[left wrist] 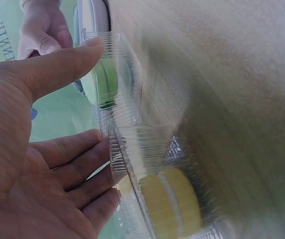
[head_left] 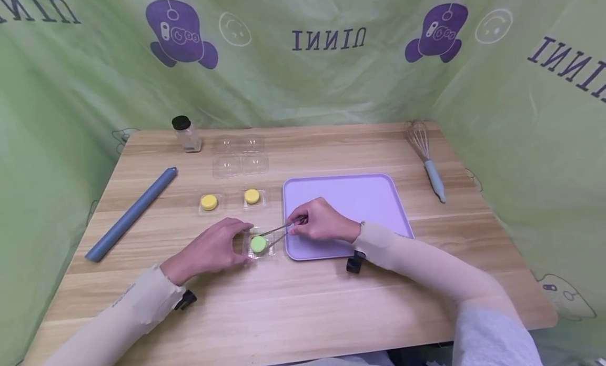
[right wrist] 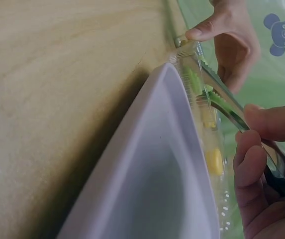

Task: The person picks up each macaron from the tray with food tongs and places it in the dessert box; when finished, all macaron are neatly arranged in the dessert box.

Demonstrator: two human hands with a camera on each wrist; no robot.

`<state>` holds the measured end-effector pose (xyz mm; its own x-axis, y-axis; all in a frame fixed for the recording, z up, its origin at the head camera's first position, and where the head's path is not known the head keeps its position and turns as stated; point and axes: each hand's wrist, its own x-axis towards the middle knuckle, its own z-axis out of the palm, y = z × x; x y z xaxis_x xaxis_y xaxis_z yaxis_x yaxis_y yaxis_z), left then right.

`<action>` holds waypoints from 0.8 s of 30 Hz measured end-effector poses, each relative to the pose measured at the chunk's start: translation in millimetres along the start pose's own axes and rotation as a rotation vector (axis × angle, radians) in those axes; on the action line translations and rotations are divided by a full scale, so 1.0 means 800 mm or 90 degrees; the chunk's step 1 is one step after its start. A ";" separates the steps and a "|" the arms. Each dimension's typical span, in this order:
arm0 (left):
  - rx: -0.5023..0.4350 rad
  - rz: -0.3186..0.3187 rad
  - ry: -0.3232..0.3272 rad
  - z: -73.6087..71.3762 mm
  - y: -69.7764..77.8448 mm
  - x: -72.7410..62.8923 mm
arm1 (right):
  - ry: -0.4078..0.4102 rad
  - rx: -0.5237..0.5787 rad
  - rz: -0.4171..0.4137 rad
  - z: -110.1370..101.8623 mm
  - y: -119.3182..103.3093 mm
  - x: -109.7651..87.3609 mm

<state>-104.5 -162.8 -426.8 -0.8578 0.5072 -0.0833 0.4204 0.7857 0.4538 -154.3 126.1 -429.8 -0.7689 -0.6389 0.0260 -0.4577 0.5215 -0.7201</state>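
A green macaron (head_left: 258, 244) sits in a small clear plastic tray (head_left: 270, 254) on the table. My left hand (head_left: 215, 250) holds that tray by its edges, the thumb on the near side and the index finger on the far side. From the right, my right hand (head_left: 322, 221) grips a pair of metal tongs (right wrist: 227, 102) between thumb and fingers. The serrated tips of the tongs stand spread on either side of the macaron. Two yellow macarons (head_left: 209, 202) rest in clear trays of their own farther back.
Beneath my right hand lies a purple tray (head_left: 350, 190). Clear plastic lids (head_left: 240, 156) and a black-capped jar (head_left: 187, 134) are at the back left. A blue rod (head_left: 132, 213) lies at the left, a whisk (head_left: 428, 163) at the far right. Green cloth (head_left: 303, 82) surrounds the table.
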 end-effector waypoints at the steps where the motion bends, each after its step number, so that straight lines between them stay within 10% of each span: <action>1: -0.001 -0.003 0.000 0.000 0.000 0.000 | 0.000 0.001 -0.001 0.001 0.000 0.000; 24: -0.012 0.000 -0.001 0.002 -0.001 0.000 | -0.028 -0.044 0.020 0.007 -0.009 0.002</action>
<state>-104.2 -162.5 -428.4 -0.8571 0.5081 -0.0848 0.4152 0.7788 0.4703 -149.4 118.0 -428.6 -0.7640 -0.6447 -0.0277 -0.4638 0.5785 -0.6710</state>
